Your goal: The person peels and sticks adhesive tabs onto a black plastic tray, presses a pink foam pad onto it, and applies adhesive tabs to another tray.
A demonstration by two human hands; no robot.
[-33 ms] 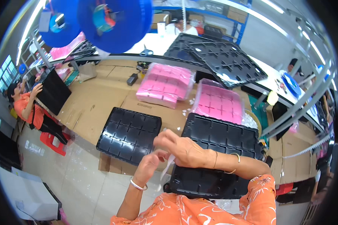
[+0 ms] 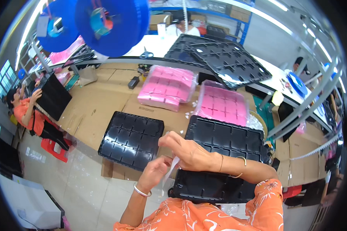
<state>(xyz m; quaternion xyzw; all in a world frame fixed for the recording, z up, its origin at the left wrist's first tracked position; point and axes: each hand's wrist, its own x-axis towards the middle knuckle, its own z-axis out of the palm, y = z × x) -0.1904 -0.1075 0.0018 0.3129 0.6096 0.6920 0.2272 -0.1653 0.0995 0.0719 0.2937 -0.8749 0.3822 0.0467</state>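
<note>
a workshop bench covered in brown cardboard (image 2: 104, 104) is seen from above. a thin white translucent strip (image 2: 169, 171) is pinched between both hands: the grip of the right hand (image 2: 189, 152) is closed on its upper end, that of the left hand (image 2: 154, 173) on its lower part, just in front of the black moulded plastic compartment tray (image 2: 223, 161). a second black tray (image 2: 131, 138) lies beside it, pink wrapped trays (image 2: 167, 86) beyond. if pulled unevenly, the strip could be torn or slip free.
</note>
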